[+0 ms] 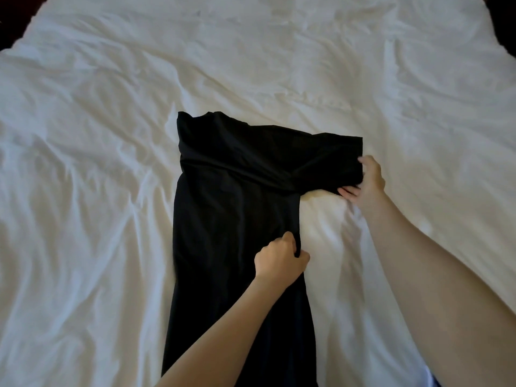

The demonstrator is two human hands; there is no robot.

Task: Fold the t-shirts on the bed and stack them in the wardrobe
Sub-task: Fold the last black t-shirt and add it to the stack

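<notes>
A white duvet (279,51) covers nearly the whole view. Its cotton-like surface is soft and matte, rumpled into long shallow creases that fan outward from the middle. Dark patches of the room show only at the upper corners.

A black t-shirt (223,205) lies flat on the duvet at the centre, collar end away from the person and hem running out of view at the bottom edge. The fabric is a smooth, thin knit with almost no sheen. The body forms a long narrow panel whose left edge runs nearly straight, with a few diagonal folds across the chest. One short sleeve (329,160) sticks out to the right as a blunt rectangle, its lower edge lifted slightly off the bedding.

Two bare forearms reach in from the bottom, the left one crossing over the lower part of the shirt.

The right hand (365,180) is at the outer end of the sleeve and pinches the hem, thumb on top of the cloth and fingers (346,192) curled beneath it.

The left hand (279,258) sits at the right edge of the shirt's body, about halfway down. Its fingers are curled and the thumb is pressed in, bunching a small gather of the black fabric between them.

A small sliver of blue and white cloth (424,379) shows at the bottom edge, beside the right arm.
</notes>
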